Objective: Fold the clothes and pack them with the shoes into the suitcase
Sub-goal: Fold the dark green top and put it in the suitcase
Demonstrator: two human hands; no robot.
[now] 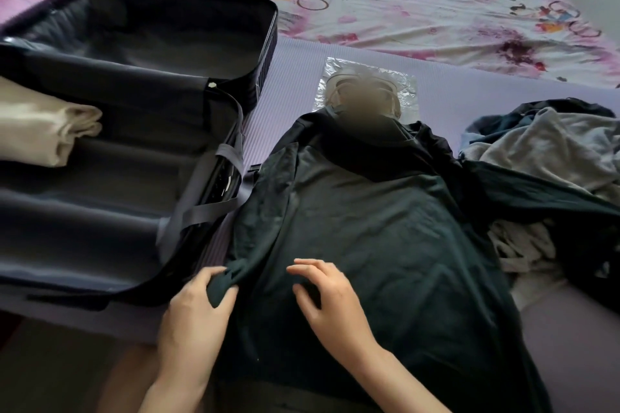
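Note:
A dark green garment [385, 228] lies spread flat on the purple mat in front of me. My left hand [198, 305] grips a bunched fold at its left edge. My right hand [327, 295] rests on the cloth, fingers spread and slightly bent. To the left the dark suitcase [134, 151] lies open, with a folded cream garment [43, 127] in its near half. Past the collar, shoes in a clear plastic bag [365, 87] lie on the mat, partly blurred.
A pile of unfolded grey and dark clothes [550, 157] lies at the right. Grey straps [214, 208] hang over the suitcase's rim. A bed with a patterned pink sheet [419, 7] runs along the back.

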